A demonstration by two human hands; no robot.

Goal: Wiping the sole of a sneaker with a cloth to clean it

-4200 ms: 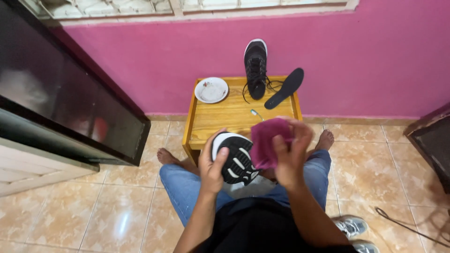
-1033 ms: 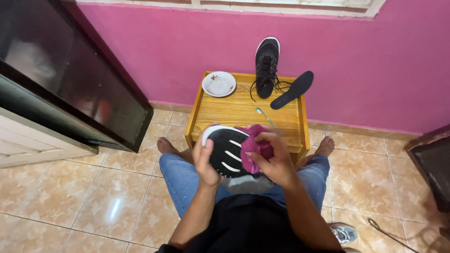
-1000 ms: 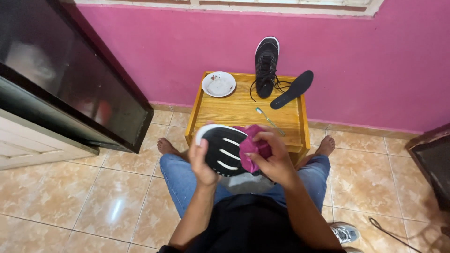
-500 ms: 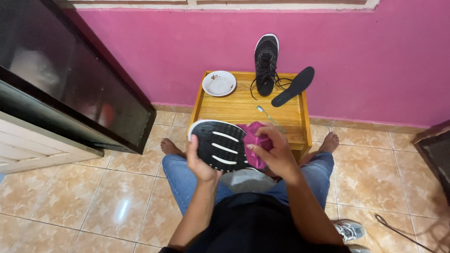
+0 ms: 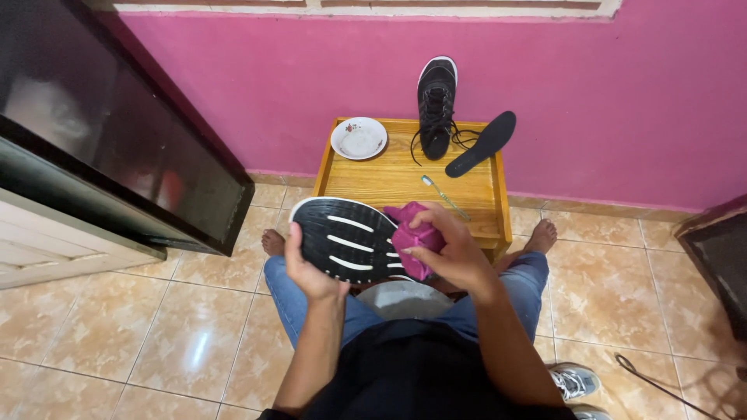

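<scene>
The left hand (image 5: 311, 268) grips a black shoe (image 5: 346, 239), sole up. The right hand (image 5: 451, 253) pinches a pink cloth (image 5: 412, 237) against the sole, so wiping looks underway. Another shoe (image 5: 436, 105) waits at the wooden table's (image 5: 389, 175) far edge.

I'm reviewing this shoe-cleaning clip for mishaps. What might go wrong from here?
The left hand holds the shoe only by one edge, so pressure from the cloth in the right hand may twist it loose. The insole overhangs the wooden table edge and could slide off.

White plate (image 5: 359, 138), toothbrush (image 5: 445, 197), perhaps an insole (image 5: 481, 144) on wooden table (image 5: 389, 175).
</scene>
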